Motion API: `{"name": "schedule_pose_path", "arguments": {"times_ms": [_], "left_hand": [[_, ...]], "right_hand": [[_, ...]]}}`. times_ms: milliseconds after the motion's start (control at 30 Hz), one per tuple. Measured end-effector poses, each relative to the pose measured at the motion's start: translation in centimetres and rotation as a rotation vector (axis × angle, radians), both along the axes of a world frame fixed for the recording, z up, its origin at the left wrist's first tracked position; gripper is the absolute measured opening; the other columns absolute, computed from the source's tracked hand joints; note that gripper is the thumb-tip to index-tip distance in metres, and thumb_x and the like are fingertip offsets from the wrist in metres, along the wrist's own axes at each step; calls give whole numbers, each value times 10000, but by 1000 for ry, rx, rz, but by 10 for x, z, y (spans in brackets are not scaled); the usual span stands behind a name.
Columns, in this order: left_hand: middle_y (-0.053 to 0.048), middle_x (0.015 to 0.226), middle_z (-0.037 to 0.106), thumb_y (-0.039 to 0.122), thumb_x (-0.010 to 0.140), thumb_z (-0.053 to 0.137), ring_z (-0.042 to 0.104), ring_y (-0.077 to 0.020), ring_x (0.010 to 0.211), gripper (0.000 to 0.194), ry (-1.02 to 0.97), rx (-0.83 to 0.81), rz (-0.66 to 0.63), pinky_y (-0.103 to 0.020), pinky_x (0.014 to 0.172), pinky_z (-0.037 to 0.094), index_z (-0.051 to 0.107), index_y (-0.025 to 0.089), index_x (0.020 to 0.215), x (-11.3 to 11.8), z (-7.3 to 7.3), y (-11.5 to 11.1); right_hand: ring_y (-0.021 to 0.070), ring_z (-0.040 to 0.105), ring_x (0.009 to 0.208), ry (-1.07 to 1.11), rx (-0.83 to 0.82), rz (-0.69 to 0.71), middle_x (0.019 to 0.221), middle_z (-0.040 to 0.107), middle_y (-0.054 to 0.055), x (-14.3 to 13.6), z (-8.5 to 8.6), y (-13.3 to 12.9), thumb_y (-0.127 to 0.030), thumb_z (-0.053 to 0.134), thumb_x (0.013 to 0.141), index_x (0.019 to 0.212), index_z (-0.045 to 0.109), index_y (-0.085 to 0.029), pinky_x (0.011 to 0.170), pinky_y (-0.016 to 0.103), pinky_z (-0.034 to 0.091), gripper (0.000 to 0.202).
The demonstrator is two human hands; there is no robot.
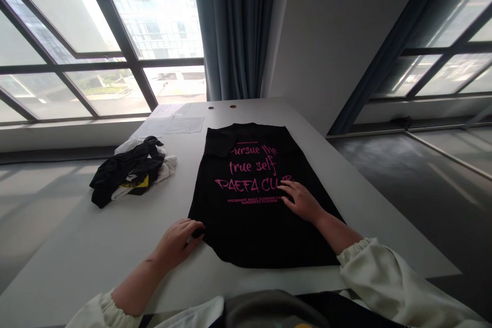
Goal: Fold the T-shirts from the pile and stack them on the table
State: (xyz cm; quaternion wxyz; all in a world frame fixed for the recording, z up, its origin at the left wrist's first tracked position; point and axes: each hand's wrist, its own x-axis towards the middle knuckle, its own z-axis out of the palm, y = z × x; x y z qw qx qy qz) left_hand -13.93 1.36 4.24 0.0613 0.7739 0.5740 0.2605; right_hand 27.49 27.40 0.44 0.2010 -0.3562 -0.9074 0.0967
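A black T-shirt point(246, 230) with pink lettering lies spread on the white table, its collar end away from me. Its left sleeve is folded inward over the upper body. My left hand point(182, 238) pinches the shirt's lower left edge, with a bit of black cloth bunched between thumb and fingers. On the right, my right hand point(302, 200) rests flat on the shirt over the end of the large pink print, fingers stretched out and slightly apart.
Left of the shirt sits a crumpled pile of black, white and yellow clothes point(132, 169). Papers point(184, 124) lie at the far left of the table point(315, 138). Two round cable holes show near its far edge. Behind are a blue curtain point(234, 31) and windows.
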Motion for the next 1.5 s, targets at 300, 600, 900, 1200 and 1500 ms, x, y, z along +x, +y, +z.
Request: {"name": "schedule_pose_path", "arguments": {"times_ms": [300,600,900,1200,1500], "left_hand": [[-50,935,757,182,963,527,726,-194,858,174,-31,41,23,-316,811,571,676,223,1043,6,-12,-6],[-62,869,726,164,892,521,699,-207,807,156,12,1,27,-343,780,554,644,216,974,8,-12,-9],[-43,898,724,421,996,640,683,-203,808,188,87,54,-54,-329,761,524,658,235,975,5,-15,-4],[-41,847,729,342,1051,515,714,-196,776,191,24,46,47,-329,765,555,633,234,948,6,-18,-4],[-23,812,752,409,1023,499,730,-202,700,201,-93,24,233,-302,673,562,618,252,981,1,-23,-5]], "right_hand": [[310,604,1321,20,9,-3,1437,654,95,0,-2,2,-323,586,958,1343,707,-274,1173,555,461,406],[305,612,1317,33,8,3,1433,656,99,0,-5,3,-305,584,951,1337,712,-271,1167,539,471,408],[306,607,1317,28,5,-2,1441,648,100,0,-5,2,-311,583,954,1341,707,-272,1169,547,468,408],[306,613,1315,16,-15,101,1404,670,96,-2,14,-13,-281,626,944,1253,746,-269,1170,546,465,331],[352,584,1362,-125,-299,415,1480,632,111,-15,54,-119,-408,875,790,1407,685,-300,1244,604,360,654]]}}
